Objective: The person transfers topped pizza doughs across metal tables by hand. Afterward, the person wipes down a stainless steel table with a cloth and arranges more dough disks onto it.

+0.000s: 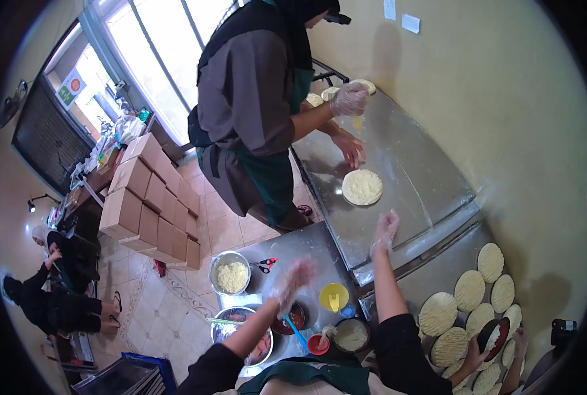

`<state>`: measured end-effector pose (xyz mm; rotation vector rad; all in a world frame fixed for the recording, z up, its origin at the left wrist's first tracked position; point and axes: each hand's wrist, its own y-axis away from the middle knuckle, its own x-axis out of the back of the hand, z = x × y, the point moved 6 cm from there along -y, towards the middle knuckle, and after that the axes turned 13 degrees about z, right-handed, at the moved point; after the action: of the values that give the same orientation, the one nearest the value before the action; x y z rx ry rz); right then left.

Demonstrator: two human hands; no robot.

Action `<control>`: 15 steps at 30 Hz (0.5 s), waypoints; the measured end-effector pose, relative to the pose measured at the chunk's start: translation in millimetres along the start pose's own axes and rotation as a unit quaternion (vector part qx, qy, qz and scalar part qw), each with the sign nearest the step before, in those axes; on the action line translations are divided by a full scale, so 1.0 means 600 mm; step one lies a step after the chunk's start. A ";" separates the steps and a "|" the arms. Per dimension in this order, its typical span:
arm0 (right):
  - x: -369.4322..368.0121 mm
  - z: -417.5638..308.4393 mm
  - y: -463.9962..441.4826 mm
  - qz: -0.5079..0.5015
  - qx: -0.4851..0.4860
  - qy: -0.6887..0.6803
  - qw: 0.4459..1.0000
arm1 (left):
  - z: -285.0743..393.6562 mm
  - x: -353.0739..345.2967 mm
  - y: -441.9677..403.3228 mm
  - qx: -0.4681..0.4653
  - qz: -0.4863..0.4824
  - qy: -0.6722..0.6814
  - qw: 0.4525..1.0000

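My left hand (295,280), in a clear plastic glove and blurred by motion, is raised over the steel table with bowls; its finger posture is smeared. My right hand (385,232), also gloved, is held up near the edge of the steel worktop, just below a round flat dough (362,187) with a crumbly pale topping. Neither hand touches the dough. Beneath my left hand are a bowl of red sauce (296,317) with a blue-handled utensil and a yellow bowl (333,297). A pot of white shreds (233,277) stands left of it, beside scissors (264,264).
A co-worker (254,112) stands at the worktop (412,158), one gloved hand over it. Many round doughs (470,289) lie at the right, where another person's hands hold a dark bowl (493,337). Cardboard boxes (132,181) are stacked at the left; more people stand beyond.
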<state>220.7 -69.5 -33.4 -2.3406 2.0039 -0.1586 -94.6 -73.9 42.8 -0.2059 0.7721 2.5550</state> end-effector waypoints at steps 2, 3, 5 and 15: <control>0.004 -0.022 -0.035 0.008 -0.064 0.004 0.998 | 0.043 0.002 -0.089 -0.057 0.058 -0.026 0.996; 0.000 -0.007 -0.053 0.013 -0.067 0.010 0.998 | 0.069 -0.002 -0.142 -0.057 0.078 -0.090 0.991; -0.018 0.035 -0.086 -0.046 -0.072 0.011 0.996 | 0.109 -0.013 -0.254 -0.077 0.105 -0.155 0.979; -0.056 0.021 -0.066 -0.113 -0.323 -0.110 0.933 | 0.193 -0.161 -0.616 -0.185 0.189 -0.470 0.842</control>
<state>255.8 -30.6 -43.3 -2.7771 1.8636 0.8435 162.8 225.3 -15.1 1.1107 -0.0844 2.6419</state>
